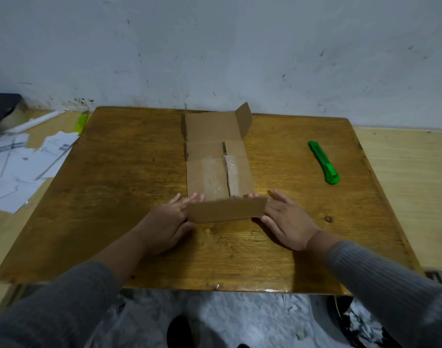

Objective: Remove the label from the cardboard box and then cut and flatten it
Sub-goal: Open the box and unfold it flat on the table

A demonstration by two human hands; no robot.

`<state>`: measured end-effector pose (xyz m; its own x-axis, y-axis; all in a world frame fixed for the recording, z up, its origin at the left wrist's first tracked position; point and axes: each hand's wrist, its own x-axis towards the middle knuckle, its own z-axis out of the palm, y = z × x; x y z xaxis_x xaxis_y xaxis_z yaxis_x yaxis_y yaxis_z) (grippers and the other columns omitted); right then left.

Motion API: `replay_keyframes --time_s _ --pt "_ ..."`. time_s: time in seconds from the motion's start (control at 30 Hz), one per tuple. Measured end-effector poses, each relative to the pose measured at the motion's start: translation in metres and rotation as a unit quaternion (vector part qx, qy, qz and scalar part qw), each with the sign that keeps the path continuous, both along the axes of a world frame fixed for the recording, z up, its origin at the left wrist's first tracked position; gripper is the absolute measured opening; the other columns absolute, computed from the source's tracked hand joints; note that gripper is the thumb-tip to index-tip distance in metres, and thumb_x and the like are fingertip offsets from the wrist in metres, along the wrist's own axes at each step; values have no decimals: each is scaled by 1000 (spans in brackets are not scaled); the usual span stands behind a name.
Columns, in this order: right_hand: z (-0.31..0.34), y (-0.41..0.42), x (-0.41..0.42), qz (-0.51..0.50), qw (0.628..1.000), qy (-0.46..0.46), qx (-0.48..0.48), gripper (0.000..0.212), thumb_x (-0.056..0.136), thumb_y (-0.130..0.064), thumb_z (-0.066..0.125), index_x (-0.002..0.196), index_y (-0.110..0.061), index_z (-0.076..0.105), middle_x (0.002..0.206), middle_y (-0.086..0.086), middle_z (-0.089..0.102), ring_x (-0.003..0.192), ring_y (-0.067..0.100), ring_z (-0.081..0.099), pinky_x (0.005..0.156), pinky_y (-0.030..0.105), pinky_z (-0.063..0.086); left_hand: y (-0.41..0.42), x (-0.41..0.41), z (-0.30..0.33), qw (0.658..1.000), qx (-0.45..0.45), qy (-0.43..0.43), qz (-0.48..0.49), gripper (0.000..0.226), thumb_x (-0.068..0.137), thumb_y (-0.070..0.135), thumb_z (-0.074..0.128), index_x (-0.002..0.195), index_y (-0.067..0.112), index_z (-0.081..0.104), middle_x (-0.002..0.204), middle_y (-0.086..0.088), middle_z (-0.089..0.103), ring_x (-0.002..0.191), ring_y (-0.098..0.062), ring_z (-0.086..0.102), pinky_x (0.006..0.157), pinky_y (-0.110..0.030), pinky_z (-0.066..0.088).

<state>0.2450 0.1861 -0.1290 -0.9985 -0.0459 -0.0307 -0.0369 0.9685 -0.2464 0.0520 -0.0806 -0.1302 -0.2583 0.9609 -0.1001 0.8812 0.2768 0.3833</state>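
I see cardboard box (218, 169) cut open, mid-table (129, 177) | left hand (168, 224), right hand (286, 222) grip near flap ends, folding it flat | knife (324, 163) parked right, blade work looks done

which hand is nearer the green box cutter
Right. The right hand grips the near flap's right end, with the green box cutter beyond it to the right. The left hand holds the flap's left end, farther away.

Cardboard box (218, 156), opened out on desk (129, 187).
Left hand (168, 222) and right hand (287, 219) hold its near flap; green cutter (324, 162) right.
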Motion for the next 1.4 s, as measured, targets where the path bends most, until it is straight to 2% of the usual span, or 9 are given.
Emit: replay_keyframes --time_s 0.13,0.2,0.3,0.63,0.77,0.87,1.07,1.2,1.4 --pt "2 -25 -16 -190 974 81 -92 45 102 -35 16 145 -28 29 120 1 66 115 12 55 108 22 15 17 28 3 976 60 -72 197 55 103 35 27 146 2 31 139 -17 51 135 -27 41 113 -32 25" --pt "0 -34 -25 -256 954 116 -107 47 102 -32 23 148 -31 13 100 1 69 95 16 60 98 27 30 29 38 -1 952 125 -45 275 63 101 36 30 151 3 8 101 -4 65 91 -19 63 82 -31 50" --pt "-2 -41 -35 -301 937 146 -96 53 101 -35 23 144 -37 -9 75 -1 63 67 14 57 77 34 48 43 45 -6 927 172 -4 334 72 99 38 34 148 -1 -2 57 12 42 43 -1 34 42 -13 27" --pt "3 -51 -46 -373 916 118 -91 54 101 -37 24 142 -43 -10 75 -3 60 60 14 55 54 31 45 60 38 -3 907 90 27 411 78 101 42 30 147 8 -22 97 -4 61 84 -14 53 87 -35 47" --pt "-1 -46 -43 -377 892 122 -217 37 101 -36 31 132 -26 49 98 0 67 90 18 62 78 33 48 47 32 -8 916 157 -62 363 68 96 49 23 149 7 25 127 -8 59 116 -20 54 109 -44 31" --pt "4 -40 -39 -333 904 91 -251 35 101 -34 31 100 -18 62 90 -1 64 85 18 60 72 34 46 40 23 0 933 140 -82 322 68 94 47 17 146 7 34 128 -10 60 120 -23 53 108 -42 32" --pt "14 -36 -44 -355 889 64 -282 36 100 -36 34 109 -21 65 99 -2 65 93 15 56 87 38 45 39 16 9 941 108 -69 313 62 99 48 18 153 20 5 107 -10 65 94 -27 61 78 -36 47" --pt "14 -42 -47 -369 886 40 -279 37 101 -35 33 113 -19 65 112 1 65 111 17 50 116 38 14 37 9 8 943 99 -55 312 62 99 47 19 153 21 2 95 -7 68 79 -22 62 72 -40 52" --pt "12 -50 -65 -412 884 112 -192 47 98 -30 44 143 -35 33 126 -2 57 113 18 54 95 35 45 48 7 6 937 51 4 344 63 103 39 25 152 22 -11 114 -8 61 98 -22 58 89 -41 48"
